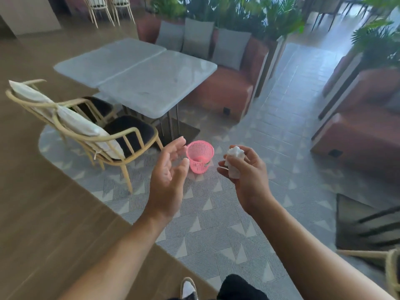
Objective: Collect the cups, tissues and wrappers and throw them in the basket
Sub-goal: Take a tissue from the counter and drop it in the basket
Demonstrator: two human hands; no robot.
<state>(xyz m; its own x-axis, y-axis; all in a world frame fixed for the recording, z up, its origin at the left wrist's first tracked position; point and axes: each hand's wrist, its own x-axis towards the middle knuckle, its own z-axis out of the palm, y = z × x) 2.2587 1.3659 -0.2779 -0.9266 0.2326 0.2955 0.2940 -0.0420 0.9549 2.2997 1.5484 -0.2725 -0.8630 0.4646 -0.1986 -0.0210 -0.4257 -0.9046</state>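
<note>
A small pink mesh basket (200, 156) stands on the patterned floor ahead of me, beside the base of a grey table. My right hand (249, 176) grips a crumpled bundle of white tissue (234, 162), held up to the right of the basket. My left hand (171, 169) is raised with its fingers relaxed and spread, palm turned inward, holding nothing; in this view it sits just left of the basket. I cannot make out what lies inside the basket.
Two grey marble-look tables (140, 72) stand behind the basket. A wicker chair with a white cushion (86, 131) sits at the left. Brown sofas (227, 89) with grey pillows line the back and right. Planters and a tiled aisle lie beyond.
</note>
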